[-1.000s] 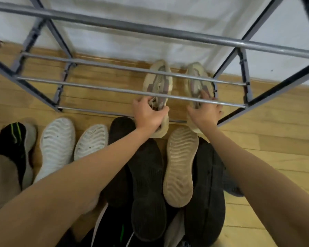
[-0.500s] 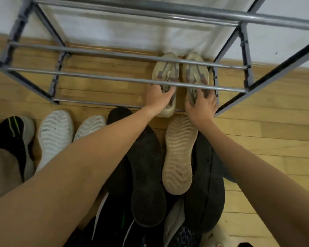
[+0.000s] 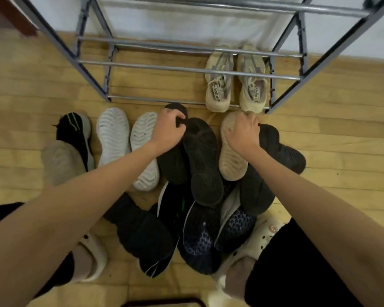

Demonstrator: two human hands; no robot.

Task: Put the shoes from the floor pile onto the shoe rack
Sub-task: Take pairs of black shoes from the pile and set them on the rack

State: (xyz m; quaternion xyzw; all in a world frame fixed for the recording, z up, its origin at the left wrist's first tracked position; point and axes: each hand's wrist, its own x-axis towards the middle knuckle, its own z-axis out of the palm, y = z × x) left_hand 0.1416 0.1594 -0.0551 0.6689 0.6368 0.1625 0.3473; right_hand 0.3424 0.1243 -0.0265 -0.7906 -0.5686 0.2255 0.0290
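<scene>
Glossy metal rack [image 3: 187, 69], seemingly wooden floor [image 3: 341, 129]

Single head-worn wide-angle view, looking steeply down and forward. Grey metal tube shoe rack [image 3: 186, 69] spans the upper frame at close range; wooden plank floor [image 3: 341, 134] fills the centre; both forearms enter from the lower corners. No second view.

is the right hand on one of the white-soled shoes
No, the right hand rests on a tan-soled shoe; the white-soled shoes lie further left.

Wooden floor [image 3: 341, 134], white wall [image 3: 186, 21].
</scene>
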